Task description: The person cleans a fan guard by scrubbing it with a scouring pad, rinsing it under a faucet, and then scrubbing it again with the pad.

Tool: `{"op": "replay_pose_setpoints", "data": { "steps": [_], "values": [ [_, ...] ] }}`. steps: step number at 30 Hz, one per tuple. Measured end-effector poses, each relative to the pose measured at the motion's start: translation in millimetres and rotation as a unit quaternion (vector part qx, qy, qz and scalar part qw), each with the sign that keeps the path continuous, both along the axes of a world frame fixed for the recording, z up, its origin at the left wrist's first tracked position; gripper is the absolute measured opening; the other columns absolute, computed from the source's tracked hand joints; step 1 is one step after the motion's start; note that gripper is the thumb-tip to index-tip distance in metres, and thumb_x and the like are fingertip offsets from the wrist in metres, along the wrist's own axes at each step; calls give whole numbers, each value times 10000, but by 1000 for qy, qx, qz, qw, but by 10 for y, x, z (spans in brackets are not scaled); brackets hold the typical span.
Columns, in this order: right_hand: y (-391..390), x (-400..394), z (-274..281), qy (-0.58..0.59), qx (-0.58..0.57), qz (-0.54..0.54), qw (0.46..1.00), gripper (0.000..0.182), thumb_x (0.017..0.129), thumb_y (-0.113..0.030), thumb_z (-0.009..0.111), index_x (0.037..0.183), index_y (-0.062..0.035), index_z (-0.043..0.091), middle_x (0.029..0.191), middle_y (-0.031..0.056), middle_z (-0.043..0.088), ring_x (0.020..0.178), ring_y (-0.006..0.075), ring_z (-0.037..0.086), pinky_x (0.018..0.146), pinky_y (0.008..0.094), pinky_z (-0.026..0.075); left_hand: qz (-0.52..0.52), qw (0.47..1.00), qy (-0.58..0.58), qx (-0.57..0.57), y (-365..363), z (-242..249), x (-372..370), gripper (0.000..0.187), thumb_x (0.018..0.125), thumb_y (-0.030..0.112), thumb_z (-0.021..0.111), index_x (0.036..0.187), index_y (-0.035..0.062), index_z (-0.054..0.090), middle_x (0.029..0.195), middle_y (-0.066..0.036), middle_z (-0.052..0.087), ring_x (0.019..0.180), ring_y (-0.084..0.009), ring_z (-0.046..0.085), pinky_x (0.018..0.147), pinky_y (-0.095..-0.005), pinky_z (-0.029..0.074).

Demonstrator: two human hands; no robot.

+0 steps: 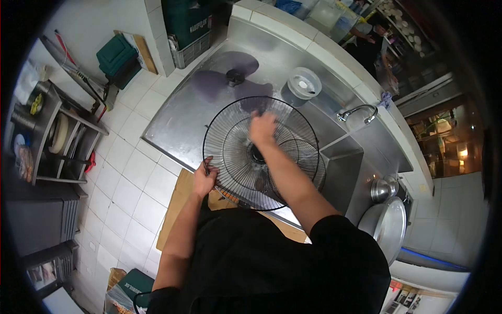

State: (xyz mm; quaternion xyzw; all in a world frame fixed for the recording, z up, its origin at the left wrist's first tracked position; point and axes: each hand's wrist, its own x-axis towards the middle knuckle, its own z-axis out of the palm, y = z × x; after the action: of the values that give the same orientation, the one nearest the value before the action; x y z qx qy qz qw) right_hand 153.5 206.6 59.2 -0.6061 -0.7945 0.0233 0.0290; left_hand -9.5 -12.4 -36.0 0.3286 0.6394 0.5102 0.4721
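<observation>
My left hand (pixel 205 178) grips the near-left rim of a round black wire fan grille (pixel 235 141), thumb and fingers closed around its edge. My right hand (pixel 263 128) reaches across the grille and presses on its wires above the dark centre. Its fingers are curled and slightly blurred; whatever they may hold is hidden. Another round wire ring shows under the right part of the grille. Beyond it, a translucent purple fan blade (pixel 209 86) lies flat on the wet steel counter (pixel 172 123). A clear round plastic tub (pixel 303 83) stands behind the grille.
To the right are a curved faucet (pixel 358 112) and a steel sink basin (pixel 342 175). Metal bowls (pixel 384 188) and a large pan (pixel 392 225) stand beyond. Cardboard (pixel 175 209) lies on the tiled floor. A shelf rack (pixel 68 141) is at left; another person (pixel 371 47) is behind the wall.
</observation>
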Motion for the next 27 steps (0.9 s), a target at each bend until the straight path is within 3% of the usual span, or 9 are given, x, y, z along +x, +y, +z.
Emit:
{"op": "replay_pose_setpoints", "data": {
  "steps": [2, 7, 10, 13, 17, 20, 21, 24, 27],
  "values": [
    [-309, -288, -326, 3, -49, 158, 986, 497, 932, -165, 610, 1424, -96, 586, 1286, 223, 543, 1212, 411, 486, 921, 560, 494, 4, 1000, -6, -3, 8, 63, 16, 528, 920, -25, 570, 1444, 15, 520, 999, -137, 727, 948, -180, 717, 813, -333, 584],
    [-853, -139, 61, -71, -134, 343, 927, 388, 1003, -219, 519, 1347, -86, 637, 1277, 214, 568, 1241, 416, 484, 921, 589, 486, 23, 1000, -3, 10, -59, 42, 72, 529, 905, -27, 572, 1431, 1, 528, 960, -97, 728, 951, -180, 720, 814, -322, 587],
    [-239, 28, 30, -15, -57, 138, 989, 305, 960, -179, 582, 1228, -62, 666, 1264, 222, 596, 1248, 426, 515, 956, 567, 490, 3, 1000, 14, 26, -51, -94, 42, 533, 946, -59, 554, 1463, 53, 492, 1023, -93, 688, 929, -180, 691, 682, -335, 643],
    [-123, 5, 2, 7, -71, 36, 997, 388, 974, -190, 549, 1329, -54, 625, 1285, 245, 583, 1208, 420, 525, 928, 541, 511, 13, 1000, 7, -19, -56, 110, 91, 528, 951, -54, 547, 1461, 72, 497, 1014, -96, 688, 924, -175, 691, 690, -337, 644],
    [-1192, -131, -203, -68, -114, 244, 961, 406, 969, -166, 535, 1344, -34, 614, 1290, 289, 555, 1256, 452, 482, 945, 592, 488, 30, 999, -6, -14, -65, 116, 142, 521, 943, -41, 576, 1449, 71, 519, 1000, -84, 692, 878, -153, 685, 679, -323, 623],
    [-1255, 68, -59, -74, -135, 312, 938, 418, 949, -167, 550, 1339, -28, 612, 1292, 280, 557, 1244, 443, 484, 951, 615, 472, 27, 999, 21, 26, -90, 30, 121, 503, 933, -27, 587, 1428, 44, 536, 981, -72, 699, 806, -142, 676, 653, -301, 586],
    [-1022, 140, -219, -94, -43, 292, 951, 390, 911, -201, 610, 1251, -20, 669, 1264, 246, 580, 1186, 421, 504, 888, 607, 469, 26, 999, 18, 23, -117, 60, 125, 503, 933, -27, 587, 1428, 44, 536, 981, -72, 699, 806, -142, 676, 653, -301, 586],
    [-185, 283, 45, -57, -68, 76, 993, 386, 844, -152, 703, 1212, -34, 699, 1285, 217, 587, 1221, 403, 481, 913, 529, 459, 31, 999, 44, 4, -83, 245, 147, 488, 922, 0, 591, 1408, 13, 548, 941, -60, 707, 744, -134, 662, 651, -300, 561],
    [-336, 165, 34, -115, -41, 122, 985, 376, 869, -192, 686, 1190, 2, 714, 1263, 217, 588, 1154, 384, 489, 880, 519, 445, 39, 999, 22, -9, -91, 339, 179, 498, 922, 1, 589, 1418, 18, 545, 949, -61, 710, 752, -138, 670, 657, -302, 568]
  ]
}}
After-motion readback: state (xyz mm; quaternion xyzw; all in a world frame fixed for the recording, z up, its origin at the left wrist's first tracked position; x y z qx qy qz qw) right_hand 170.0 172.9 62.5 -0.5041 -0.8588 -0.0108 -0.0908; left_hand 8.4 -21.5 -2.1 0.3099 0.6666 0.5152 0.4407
